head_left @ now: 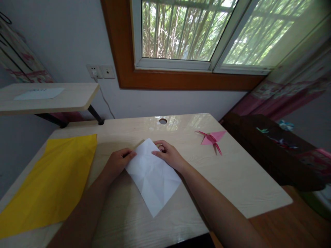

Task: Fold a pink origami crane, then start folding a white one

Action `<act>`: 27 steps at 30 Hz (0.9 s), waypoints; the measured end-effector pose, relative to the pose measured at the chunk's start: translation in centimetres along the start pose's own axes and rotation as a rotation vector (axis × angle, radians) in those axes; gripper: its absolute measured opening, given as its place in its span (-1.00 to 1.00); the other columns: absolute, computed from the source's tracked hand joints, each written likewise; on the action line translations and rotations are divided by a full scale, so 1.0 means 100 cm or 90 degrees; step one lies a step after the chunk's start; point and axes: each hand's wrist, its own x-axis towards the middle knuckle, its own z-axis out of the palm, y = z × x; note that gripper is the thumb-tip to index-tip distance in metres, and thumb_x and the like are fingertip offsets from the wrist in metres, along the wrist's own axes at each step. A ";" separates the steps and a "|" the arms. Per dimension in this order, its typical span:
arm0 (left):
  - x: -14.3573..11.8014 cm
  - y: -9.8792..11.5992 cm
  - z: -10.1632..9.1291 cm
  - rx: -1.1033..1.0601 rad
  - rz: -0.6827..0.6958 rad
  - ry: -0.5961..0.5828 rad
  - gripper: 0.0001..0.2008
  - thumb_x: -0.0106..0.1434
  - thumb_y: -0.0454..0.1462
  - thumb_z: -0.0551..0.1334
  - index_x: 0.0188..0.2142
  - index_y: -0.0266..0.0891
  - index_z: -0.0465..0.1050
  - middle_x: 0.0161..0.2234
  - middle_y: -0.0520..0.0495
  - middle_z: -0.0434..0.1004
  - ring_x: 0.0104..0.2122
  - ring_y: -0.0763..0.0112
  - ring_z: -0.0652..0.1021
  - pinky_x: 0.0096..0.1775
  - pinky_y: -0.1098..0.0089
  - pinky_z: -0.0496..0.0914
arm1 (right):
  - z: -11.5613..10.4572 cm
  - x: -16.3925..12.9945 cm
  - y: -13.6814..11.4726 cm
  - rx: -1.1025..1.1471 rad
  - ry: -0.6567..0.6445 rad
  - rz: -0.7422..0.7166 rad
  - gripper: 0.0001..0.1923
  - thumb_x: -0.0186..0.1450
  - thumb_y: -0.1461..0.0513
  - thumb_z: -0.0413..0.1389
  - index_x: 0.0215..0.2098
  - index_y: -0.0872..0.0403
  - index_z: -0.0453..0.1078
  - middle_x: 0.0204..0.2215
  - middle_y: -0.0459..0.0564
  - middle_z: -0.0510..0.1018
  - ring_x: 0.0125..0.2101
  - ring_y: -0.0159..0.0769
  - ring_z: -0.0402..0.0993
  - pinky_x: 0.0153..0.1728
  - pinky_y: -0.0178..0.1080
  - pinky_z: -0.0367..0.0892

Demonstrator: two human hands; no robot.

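A white sheet of paper (152,179) with several crease lines lies turned like a diamond, one corner pointing toward me. My left hand (119,161) grips its left upper edge, thumb on top and the other fingers curled underneath. On the upper right edge, my right hand (167,155) pinches the paper with the thumb on its face; the fingers behind are partly hidden. Off to the right rests a pink folded paper crane (213,138), touched by neither hand. A large yellow sheet (54,179) lies left of my left forearm.
The pale wooden desk (232,179) has a round cable hole (163,121) near its back edge. A raised shelf (77,93) on black legs bears a paper slip (40,93) at the left. Beyond stand a window (186,34) and a wall socket (94,71) with a cord.
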 end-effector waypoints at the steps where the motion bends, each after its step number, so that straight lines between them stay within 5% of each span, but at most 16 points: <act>1: 0.000 0.000 0.001 -0.002 -0.007 0.015 -0.66 0.11 0.04 0.31 -0.41 -0.17 0.64 -0.47 0.00 0.60 -0.44 0.27 0.49 -0.42 0.40 0.27 | 0.000 0.000 0.000 0.000 0.000 0.004 -0.61 0.22 0.03 0.28 -0.05 0.03 0.47 -0.47 -0.18 0.38 -0.44 -0.39 0.28 -0.42 -0.34 0.16; 8: 0.001 -0.005 0.001 -0.026 -0.037 0.091 -0.65 0.14 0.03 0.29 -0.37 -0.19 0.63 -0.51 0.02 0.54 -0.51 0.36 0.43 -0.47 0.43 0.22 | -0.002 0.002 0.005 -0.042 0.014 0.034 -0.64 0.24 -0.05 0.24 -0.39 0.07 0.45 -0.49 -0.16 0.41 -0.47 -0.40 0.27 -0.43 -0.33 0.13; 27: 0.002 -0.009 -0.008 -0.042 -0.032 0.215 -0.71 0.17 -0.01 0.33 -0.32 -0.15 0.65 -0.39 0.00 0.64 -0.37 0.26 0.53 -0.35 0.40 0.29 | -0.015 0.004 0.005 -0.035 0.009 0.065 -0.64 0.23 -0.05 0.22 -0.39 0.09 0.51 -0.51 -0.10 0.45 -0.50 -0.38 0.25 -0.48 -0.32 0.11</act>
